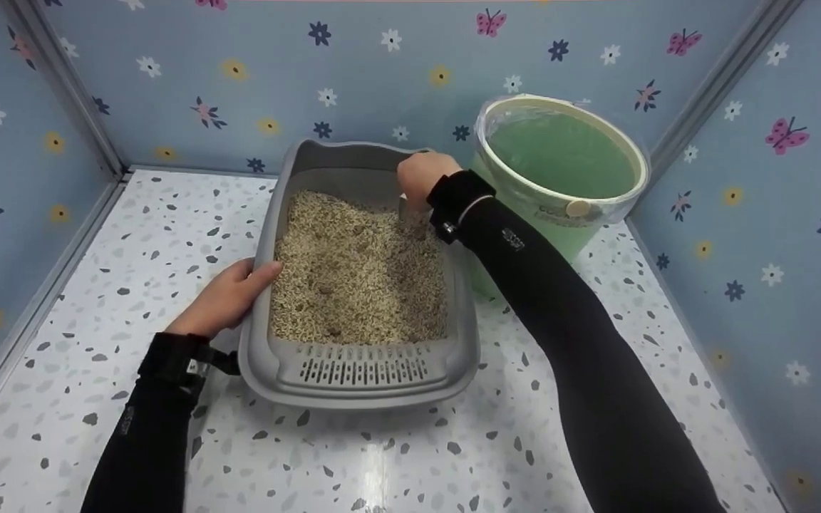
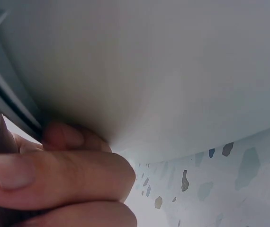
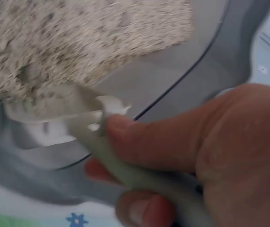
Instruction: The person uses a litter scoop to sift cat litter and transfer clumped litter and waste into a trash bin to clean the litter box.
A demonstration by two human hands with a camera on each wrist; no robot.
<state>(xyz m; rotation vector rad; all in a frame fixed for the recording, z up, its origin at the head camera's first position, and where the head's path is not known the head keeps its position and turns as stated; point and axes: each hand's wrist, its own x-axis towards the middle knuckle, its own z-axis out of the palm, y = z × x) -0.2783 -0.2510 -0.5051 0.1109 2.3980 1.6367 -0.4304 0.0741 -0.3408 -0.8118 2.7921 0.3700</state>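
A grey litter box (image 1: 360,397) with a slotted front lip stands on the floor, its bed of pale granular litter (image 1: 353,271) darker along the right side. On the box's left rim rests my left hand (image 1: 229,296), thumb over the top; the left wrist view has its curled fingers (image 2: 64,177) under the rim against the outer wall. My right hand (image 1: 426,178) is over the back right of the box. It grips the pale green handle of a litter scoop (image 3: 121,168), thumb on top near the head, and the scoop's head dips at the litter's edge.
Right behind the box stands a green bin (image 1: 560,157) with a cream rim and a clear plastic liner. Blue flowered panels (image 1: 382,78) wall in the back and both sides. The speckled white floor (image 1: 132,285) lies beneath the box and bin.
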